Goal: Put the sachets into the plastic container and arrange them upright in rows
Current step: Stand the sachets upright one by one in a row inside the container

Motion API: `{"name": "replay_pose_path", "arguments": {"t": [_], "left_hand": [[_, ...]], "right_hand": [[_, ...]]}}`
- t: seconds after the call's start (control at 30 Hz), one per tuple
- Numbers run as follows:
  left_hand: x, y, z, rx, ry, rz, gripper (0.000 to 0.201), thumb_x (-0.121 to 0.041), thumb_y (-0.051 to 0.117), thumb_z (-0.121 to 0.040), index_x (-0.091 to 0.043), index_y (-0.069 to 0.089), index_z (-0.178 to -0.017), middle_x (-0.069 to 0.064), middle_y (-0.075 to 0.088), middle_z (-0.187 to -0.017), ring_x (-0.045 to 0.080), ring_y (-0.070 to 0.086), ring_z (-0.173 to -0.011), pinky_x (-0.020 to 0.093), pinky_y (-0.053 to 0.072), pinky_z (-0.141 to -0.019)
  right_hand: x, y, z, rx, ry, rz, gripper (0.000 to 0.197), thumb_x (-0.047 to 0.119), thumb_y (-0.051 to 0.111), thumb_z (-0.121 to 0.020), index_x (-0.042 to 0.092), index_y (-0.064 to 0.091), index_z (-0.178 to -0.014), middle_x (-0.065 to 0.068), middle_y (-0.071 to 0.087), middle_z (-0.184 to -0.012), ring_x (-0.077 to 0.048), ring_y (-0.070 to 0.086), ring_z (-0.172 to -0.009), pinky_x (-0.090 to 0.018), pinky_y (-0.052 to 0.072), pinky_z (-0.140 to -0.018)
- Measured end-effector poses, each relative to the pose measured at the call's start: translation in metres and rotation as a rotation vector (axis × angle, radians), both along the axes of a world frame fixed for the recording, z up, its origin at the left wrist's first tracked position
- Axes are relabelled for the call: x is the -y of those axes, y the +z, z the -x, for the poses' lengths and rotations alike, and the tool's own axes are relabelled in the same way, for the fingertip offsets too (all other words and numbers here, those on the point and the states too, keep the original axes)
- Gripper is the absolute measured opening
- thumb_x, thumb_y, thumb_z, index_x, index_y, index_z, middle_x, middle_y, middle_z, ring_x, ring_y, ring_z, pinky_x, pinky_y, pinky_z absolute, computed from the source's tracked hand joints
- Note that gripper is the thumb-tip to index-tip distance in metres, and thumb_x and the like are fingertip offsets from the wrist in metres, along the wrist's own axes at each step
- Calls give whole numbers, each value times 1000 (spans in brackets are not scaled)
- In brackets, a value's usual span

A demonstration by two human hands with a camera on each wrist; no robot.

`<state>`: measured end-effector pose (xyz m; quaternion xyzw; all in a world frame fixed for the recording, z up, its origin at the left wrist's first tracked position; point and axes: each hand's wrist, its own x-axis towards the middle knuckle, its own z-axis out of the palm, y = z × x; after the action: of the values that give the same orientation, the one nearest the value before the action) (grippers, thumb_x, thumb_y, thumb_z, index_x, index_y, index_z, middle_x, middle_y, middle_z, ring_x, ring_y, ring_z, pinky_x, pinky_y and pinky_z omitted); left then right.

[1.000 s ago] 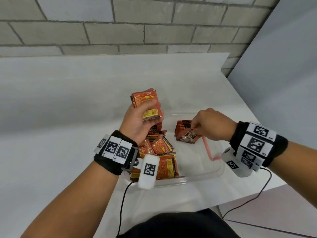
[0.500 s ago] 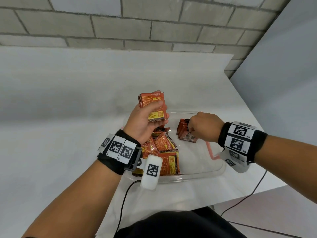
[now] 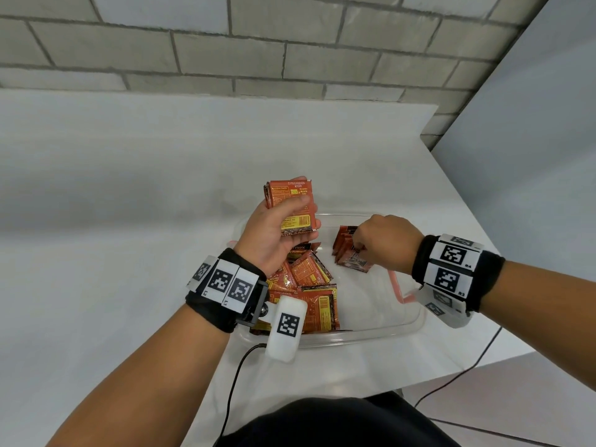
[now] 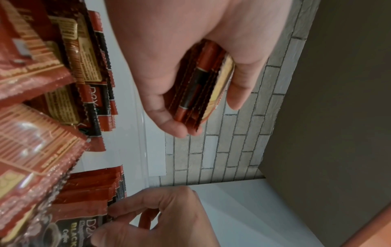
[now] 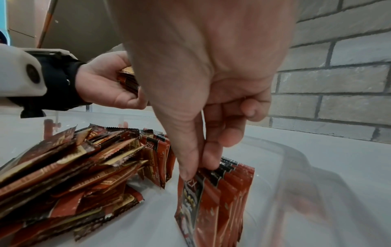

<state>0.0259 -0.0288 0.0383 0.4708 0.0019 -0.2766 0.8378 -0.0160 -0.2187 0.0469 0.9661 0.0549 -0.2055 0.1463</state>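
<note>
A clear plastic container (image 3: 371, 337) sits on the white table near its front right corner. My left hand (image 3: 274, 233) holds a stack of red-orange sachets (image 3: 292, 204) above the container's far left part; the stack's edges (image 4: 201, 86) show between thumb and fingers. Under it, loose sachets (image 3: 309, 285) lie piled in the container's left half (image 5: 69, 175). My right hand (image 3: 380, 243) reaches down and pinches the top edge of the front sachet in an upright row of sachets (image 5: 220, 200) standing in the container's middle (image 3: 350, 253).
The container's red latch (image 3: 398, 288) lies at its right rim, under my right wrist. A brick wall (image 3: 290, 46) backs the table and a grey panel (image 3: 532, 156) closes the right side. The table's edge runs close to the container's right. Cables hang off the front.
My right hand has moved left and down onto the upright row. The left hand with its stack has hardly shifted. The camera has tilted slightly.
</note>
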Motion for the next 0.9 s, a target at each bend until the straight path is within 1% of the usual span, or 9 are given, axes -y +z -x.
{"name": "replay_pose_path", "arguments": {"t": [0.1, 0.2, 0.33, 0.43, 0.5, 0.57, 0.7, 0.8, 0.9], "left_hand": [[1, 1, 0, -1, 6, -2, 8, -13, 58, -89, -13, 63, -95, 7, 66, -81, 21, 64, -67, 33, 54, -65], [2, 0, 1, -22, 13, 0, 13, -15, 57, -89, -12, 61, -101, 9, 65, -85, 22, 64, -67, 33, 55, -64], [5, 0, 1, -46, 3, 3, 22, -16, 58, -87, -8, 57, -107, 12, 62, -87, 22, 65, -65, 33, 56, -62], [6, 0, 3, -42, -7, -3, 28, -19, 61, -81, -8, 57, -107, 11, 63, -86, 22, 65, -64, 33, 55, -62], [7, -1, 3, -39, -14, -11, 21, -17, 58, -86, -9, 58, -105, 10, 63, -85, 21, 65, -63, 33, 55, -62], [8, -1, 4, -39, -21, -22, 17, -17, 57, -89, -10, 59, -104, 10, 63, -85, 21, 66, -64, 33, 55, -62], [7, -2, 4, -29, -23, -33, 14, -17, 57, -90, -10, 60, -102, 10, 64, -83, 21, 65, -64, 33, 55, -63], [7, -3, 4, -26, -20, -35, 14, -17, 57, -89, -11, 60, -102, 9, 65, -82, 22, 65, -66, 34, 55, -64], [7, -3, 5, -26, -22, -33, 13, -17, 56, -90, -11, 60, -101, 8, 66, -81, 22, 65, -66, 34, 54, -63]], "right_hand": [[3, 2, 1, 23, -9, -22, 13, 10, 57, -85, 4, 67, -90, -12, 58, -75, -21, 39, -58, -24, 23, -46], [7, 5, 3, 34, -25, -65, 11, 17, 58, -85, 9, 65, -86, -5, 55, -76, -24, 49, -63, -25, 30, -48], [7, 7, 8, 26, -35, -98, 11, 22, 58, -86, 17, 65, -93, -2, 54, -81, -24, 55, -69, -23, 29, -47], [6, 7, 9, 29, -35, -70, 11, 15, 54, -86, 14, 65, -86, -4, 56, -81, -24, 51, -65, -23, 28, -46], [6, 5, 9, 27, -29, -38, 14, 7, 49, -85, 12, 59, -77, -5, 54, -77, -24, 47, -62, -23, 27, -46], [5, 4, 7, 23, -21, -25, 16, 2, 47, -83, 13, 55, -74, -6, 52, -75, -24, 46, -61, -23, 27, -46], [4, 4, 3, 17, -5, -16, 16, 1, 46, -82, 10, 59, -78, -6, 54, -76, -25, 49, -63, -26, 32, -50], [2, 3, 1, 13, 3, 1, 15, 1, 47, -82, 8, 59, -79, -7, 54, -77, -26, 49, -63, -26, 31, -50], [2, 2, 1, 15, 0, 0, 16, 4, 47, -86, 6, 63, -85, -9, 59, -82, -26, 49, -64, -27, 32, -51]]}}
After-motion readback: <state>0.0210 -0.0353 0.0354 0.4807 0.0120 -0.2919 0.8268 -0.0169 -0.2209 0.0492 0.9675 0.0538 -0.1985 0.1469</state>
